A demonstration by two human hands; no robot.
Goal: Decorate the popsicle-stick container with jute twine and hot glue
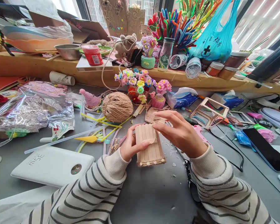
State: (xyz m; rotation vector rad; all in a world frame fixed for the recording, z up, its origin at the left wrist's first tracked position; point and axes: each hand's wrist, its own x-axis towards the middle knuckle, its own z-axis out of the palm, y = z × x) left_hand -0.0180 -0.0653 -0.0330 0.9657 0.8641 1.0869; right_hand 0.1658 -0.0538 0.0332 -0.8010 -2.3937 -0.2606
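Note:
A small box of wooden craft sticks (144,146) is tilted above the grey table, with beaded twine trim along its lower edge. My left hand (132,144) grips it from the left, thumb laid across the front and the other fingers beside and behind it. A bit of clear film or dried glue shows near the thumb tip. At the box's upper right corner is my right hand (180,132), fingers apart, one fingertip touching the top edge. Behind the box lies a flat twine-wrapped piece (151,114), partly covered by my right fingers.
A ball of twine (117,106) and crocheted flowers (140,82) stand behind my hands. To the left lies a white power bank (52,165); to the right, a wooden stick frame (210,112), a black cable (240,158) and a phone (266,149). A crowded shelf (84,72) runs along the back.

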